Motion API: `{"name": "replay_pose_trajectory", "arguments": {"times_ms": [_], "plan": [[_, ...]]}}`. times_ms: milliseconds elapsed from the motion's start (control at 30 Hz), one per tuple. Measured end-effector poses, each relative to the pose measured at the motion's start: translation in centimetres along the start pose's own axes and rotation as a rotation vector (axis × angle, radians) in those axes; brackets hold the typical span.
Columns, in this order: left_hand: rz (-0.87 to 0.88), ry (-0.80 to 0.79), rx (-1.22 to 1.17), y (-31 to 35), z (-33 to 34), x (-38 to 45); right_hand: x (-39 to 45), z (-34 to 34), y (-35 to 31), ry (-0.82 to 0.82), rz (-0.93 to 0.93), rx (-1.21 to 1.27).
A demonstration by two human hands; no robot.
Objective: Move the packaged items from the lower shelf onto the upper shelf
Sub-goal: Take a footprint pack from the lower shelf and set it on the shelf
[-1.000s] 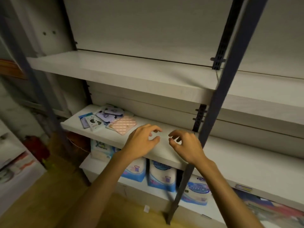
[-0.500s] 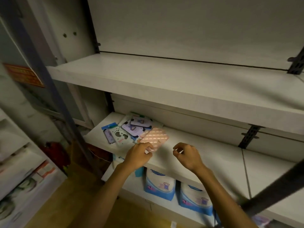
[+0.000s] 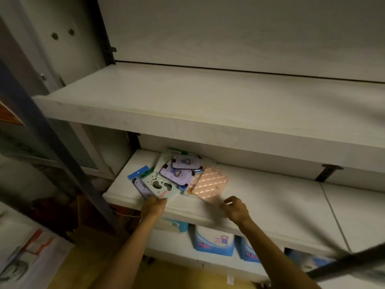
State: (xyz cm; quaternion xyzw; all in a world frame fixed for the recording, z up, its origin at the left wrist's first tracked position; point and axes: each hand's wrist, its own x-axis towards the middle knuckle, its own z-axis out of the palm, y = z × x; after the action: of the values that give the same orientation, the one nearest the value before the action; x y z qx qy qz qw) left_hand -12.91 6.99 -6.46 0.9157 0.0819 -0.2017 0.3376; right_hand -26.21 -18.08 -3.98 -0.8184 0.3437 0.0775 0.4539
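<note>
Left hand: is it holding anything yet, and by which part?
The left hand grips the pale green package by its near edge, on the lower shelf.

Two white shelves [image 3: 187, 105] were visible. The lower shelf [image 3: 260, 197] carried roughly six flat packaged items [image 3: 179, 176]; overlap prevented an exact count. Three blue-and-white packs [image 3: 214, 240] stood beneath.

Both the upper white laminate shelf [image 3: 187, 101] and the lower white shelf [image 3: 270, 197] are plain off-white, against a dark blue metal upright [image 3: 48, 142]. On the lower one, a pale mint flat pack [image 3: 160, 187] carries dark paw-print cutouts, 2 lilac packs [image 3: 179, 172] show a cartoon figure, and a peach-pink pack [image 3: 209, 184] has a shiny diamond quilting. Below stand blue-and-white soft packs [image 3: 214, 240] marked XL in pink.
</note>
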Motion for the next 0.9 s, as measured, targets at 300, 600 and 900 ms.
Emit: {"name": "replay_pose_trajectory", "arguments": {"times_ms": [300,600,900], "plan": [[-0.1,0.121,-0.074,0.2,-0.2,3.4,1.0,4.5,-1.2,0.128,0.171,0.012],[-0.025,-0.017,-0.473,-2.2,3.0,10.2,3.1,7.7,-4.4,0.339,0.45,-0.008],[-0.065,-0.129,-0.904,-2.9,-4.6,5.7,4.6,8.2,-6.1,0.366,0.533,-0.099]]}}
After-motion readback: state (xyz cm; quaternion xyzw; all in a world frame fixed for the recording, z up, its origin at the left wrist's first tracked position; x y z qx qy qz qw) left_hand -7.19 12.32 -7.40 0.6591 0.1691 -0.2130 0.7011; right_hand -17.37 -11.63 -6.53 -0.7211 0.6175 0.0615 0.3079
